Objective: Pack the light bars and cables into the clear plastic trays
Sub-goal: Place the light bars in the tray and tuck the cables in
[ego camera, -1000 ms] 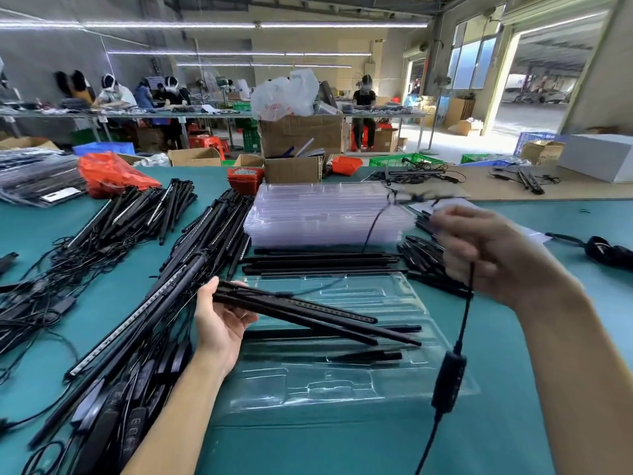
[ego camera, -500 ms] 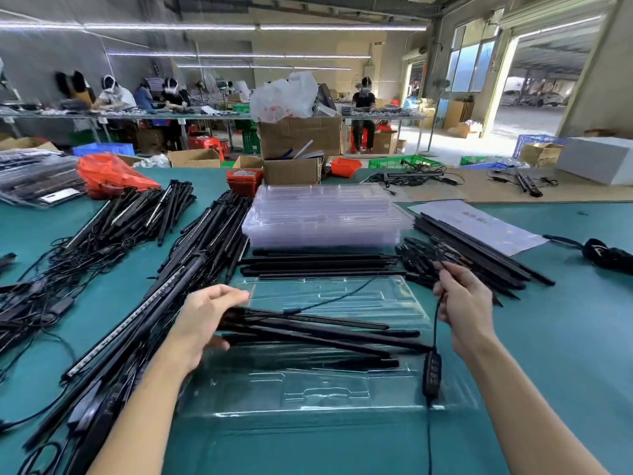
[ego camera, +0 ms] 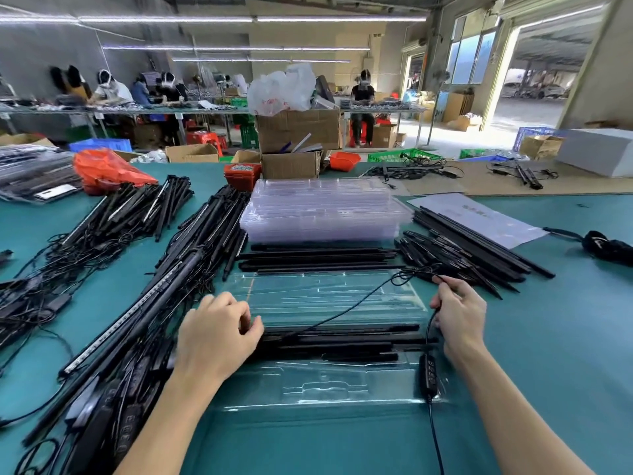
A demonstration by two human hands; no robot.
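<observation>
Teal table in a factory hall, strip lights overhead, open doorway far right, workers seated at a far bench. Open clear tray lies flat at the near-middle of the table, near edge close to the person. A few black bars lie side by side across the tray's middle. Left hand rests on the bars' left ends, fingers curled over them, gripping. Right hand at the tray's right edge pinches a thin black cable; one run goes left across the tray to the bars, the other drops to an inline controller lying on the tray's right rim, cord trailing off the near edge. Behind the tray: a row of loose bars, then a stack of empty trays. Left of the tray, a long pile of bars with tangled cables, crowding the left hand. Right rear, another bar pile and a paper sheet. Bare teal surface right of the right hand and along the near edge. Boxes and a white bag at the far edge.
</observation>
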